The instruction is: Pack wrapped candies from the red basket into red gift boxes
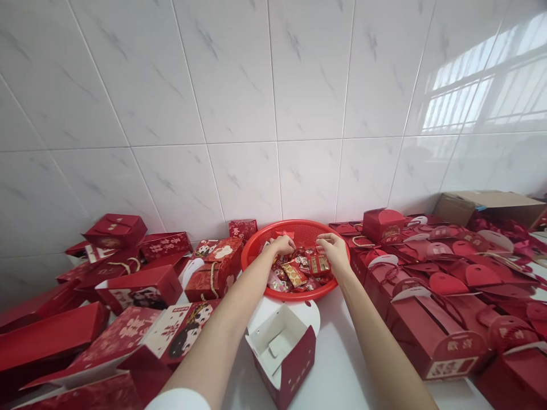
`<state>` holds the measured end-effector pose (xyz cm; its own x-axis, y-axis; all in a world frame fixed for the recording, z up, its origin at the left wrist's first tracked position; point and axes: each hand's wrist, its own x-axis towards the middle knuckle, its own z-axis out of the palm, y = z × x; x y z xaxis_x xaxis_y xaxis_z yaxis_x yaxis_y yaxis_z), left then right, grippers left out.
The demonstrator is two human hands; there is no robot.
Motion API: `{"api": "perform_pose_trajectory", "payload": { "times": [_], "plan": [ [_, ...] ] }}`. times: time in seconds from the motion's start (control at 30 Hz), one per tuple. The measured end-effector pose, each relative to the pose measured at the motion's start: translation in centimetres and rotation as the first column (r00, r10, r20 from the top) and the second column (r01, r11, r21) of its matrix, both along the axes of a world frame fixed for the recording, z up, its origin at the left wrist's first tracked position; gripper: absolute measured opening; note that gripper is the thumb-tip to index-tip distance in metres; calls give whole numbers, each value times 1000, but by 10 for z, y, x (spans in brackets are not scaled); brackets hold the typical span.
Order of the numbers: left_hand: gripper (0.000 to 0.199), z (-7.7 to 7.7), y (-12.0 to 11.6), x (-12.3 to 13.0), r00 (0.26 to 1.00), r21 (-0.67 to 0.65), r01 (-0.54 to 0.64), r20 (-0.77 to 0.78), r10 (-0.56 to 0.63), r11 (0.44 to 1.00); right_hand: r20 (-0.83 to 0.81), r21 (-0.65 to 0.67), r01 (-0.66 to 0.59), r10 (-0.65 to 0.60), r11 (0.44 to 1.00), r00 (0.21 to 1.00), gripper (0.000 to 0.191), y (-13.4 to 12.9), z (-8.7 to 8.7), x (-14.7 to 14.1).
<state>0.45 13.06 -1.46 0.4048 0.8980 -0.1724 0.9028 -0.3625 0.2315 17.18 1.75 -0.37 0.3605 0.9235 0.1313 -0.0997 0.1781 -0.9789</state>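
Both hands reach into a red plastic basket (294,296) holding several small wrapped sweets (294,272). My left hand (282,246) is over its left side, fingers curled closed. A red wrapper shows just behind those fingers, and whether they grip it is unclear. On the right side of the basket, my right hand (334,249) has loosely bent fingers, slightly apart. Right below them lies a gold-and-red packet (319,265). Between my forearms stands an open red gift box (294,364) with a white inside and its lid flap folded back; no sweets show inside.
Several red gift boxes (141,287) crowd the left side, some lying open. On the right, rows of closed red boxes (436,336) with cord handles stand close together. A cardboard carton (457,209) is at the far right. Behind rises a tiled wall (307,85).
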Motion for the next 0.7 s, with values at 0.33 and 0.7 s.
{"api": "perform_pose_trajectory", "payload": {
  "times": [0.33, 0.7],
  "plan": [
    [62, 6, -14, 20, 999, -96, -3, 52, 8, 995, -24, 3, 13, -13, 1000, 1000, 16, 0, -1, 0],
    [28, 20, -15, 8, 777, -184, 179, 629, -24, 966, -62, 22, 52, -50, 998, 997, 18, 7, -7, 0]
  ]
}}
